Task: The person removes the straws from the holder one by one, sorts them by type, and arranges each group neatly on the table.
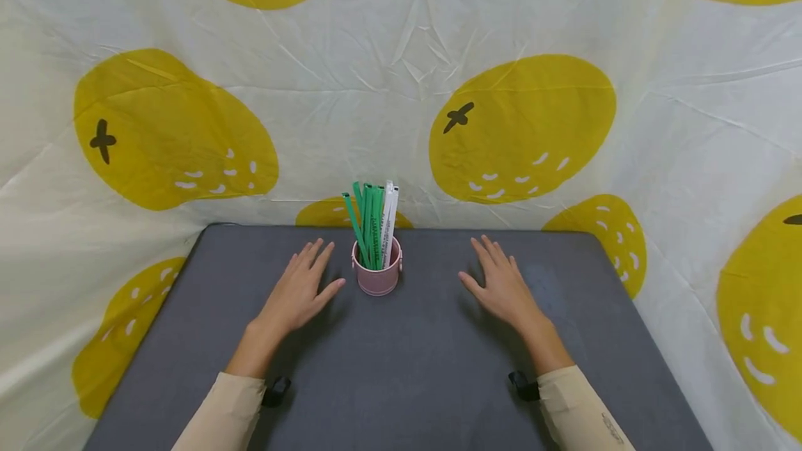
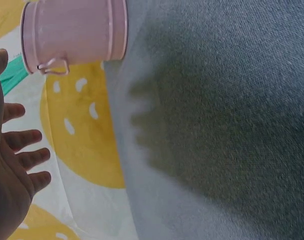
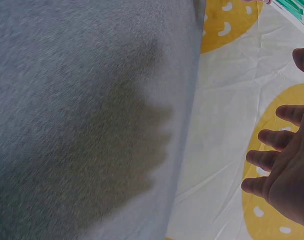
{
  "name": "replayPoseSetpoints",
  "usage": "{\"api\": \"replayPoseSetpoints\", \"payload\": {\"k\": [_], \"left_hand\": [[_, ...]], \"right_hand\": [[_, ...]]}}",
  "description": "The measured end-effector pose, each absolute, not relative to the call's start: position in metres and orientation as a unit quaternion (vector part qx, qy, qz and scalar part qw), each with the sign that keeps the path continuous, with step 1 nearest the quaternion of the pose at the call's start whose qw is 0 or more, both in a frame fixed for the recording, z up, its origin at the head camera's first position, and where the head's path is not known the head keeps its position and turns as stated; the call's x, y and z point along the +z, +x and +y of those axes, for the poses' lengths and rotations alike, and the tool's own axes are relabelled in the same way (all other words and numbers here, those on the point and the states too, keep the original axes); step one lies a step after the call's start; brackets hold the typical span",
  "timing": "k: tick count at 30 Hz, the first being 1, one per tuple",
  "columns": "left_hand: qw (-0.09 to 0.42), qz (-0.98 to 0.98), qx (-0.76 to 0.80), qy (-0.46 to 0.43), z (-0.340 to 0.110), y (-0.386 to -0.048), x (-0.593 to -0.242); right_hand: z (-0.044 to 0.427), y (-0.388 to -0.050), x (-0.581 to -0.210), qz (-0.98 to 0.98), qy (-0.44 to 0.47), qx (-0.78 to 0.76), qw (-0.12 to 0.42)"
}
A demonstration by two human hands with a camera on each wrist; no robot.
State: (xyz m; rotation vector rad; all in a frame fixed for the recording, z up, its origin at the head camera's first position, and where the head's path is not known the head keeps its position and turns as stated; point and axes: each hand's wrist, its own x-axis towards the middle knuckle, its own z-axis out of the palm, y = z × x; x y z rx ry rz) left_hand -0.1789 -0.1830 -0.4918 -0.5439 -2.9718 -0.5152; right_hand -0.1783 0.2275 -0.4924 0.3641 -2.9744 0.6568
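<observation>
A small pink metal bucket (image 1: 379, 282) stands upright toward the back of the table, its side handle loop showing in the left wrist view. Thin green stick packets (image 1: 372, 225) and white stick packets (image 1: 390, 221) lean in it, their tops above the rim. To the bucket's left my left hand (image 1: 299, 291) hovers over the table with fingers spread, holding nothing. My right hand (image 1: 503, 289) is held likewise to the bucket's right, farther from it, and is also without anything in it. Neither hand touches the bucket.
A dark grey cloth-covered table (image 1: 401, 381) spreads below both hands, its back edge just behind the bucket. Behind and at the sides hangs a creased white curtain (image 1: 376, 124) with large yellow fruit prints. Each wrist carries a small black device (image 1: 276, 392).
</observation>
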Motion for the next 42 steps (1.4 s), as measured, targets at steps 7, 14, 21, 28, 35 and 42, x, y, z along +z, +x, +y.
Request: {"api": "replayPoseSetpoints", "payload": {"k": [7,14,21,28,35,42], "left_hand": [[0.056,-0.956,-0.220,-0.187,-0.172,-0.185,-0.493],[0.076,-0.931,-0.306,-0.183,-0.160,-0.191,-0.499],[0.121,-0.870,-0.453,-0.152,-0.149,-0.200,-0.510],[0.146,-0.801,-0.565,-0.133,-0.139,-0.204,-0.520],[0.118,-0.775,-0.613,-0.104,-0.131,-0.205,-0.525],[0.097,-0.765,-0.630,-0.092,-0.126,-0.195,-0.503]], "right_hand": [[0.213,-0.193,-0.489,-0.956,0.127,0.264,0.028],[0.195,-0.205,-0.485,-0.937,0.135,0.321,0.018],[0.176,-0.224,-0.482,-0.906,0.135,0.402,0.017],[0.159,-0.243,-0.484,-0.869,0.119,0.479,-0.013],[0.146,-0.255,-0.485,-0.854,0.119,0.506,-0.020],[0.141,-0.261,-0.482,-0.849,0.117,0.515,-0.022]]}}
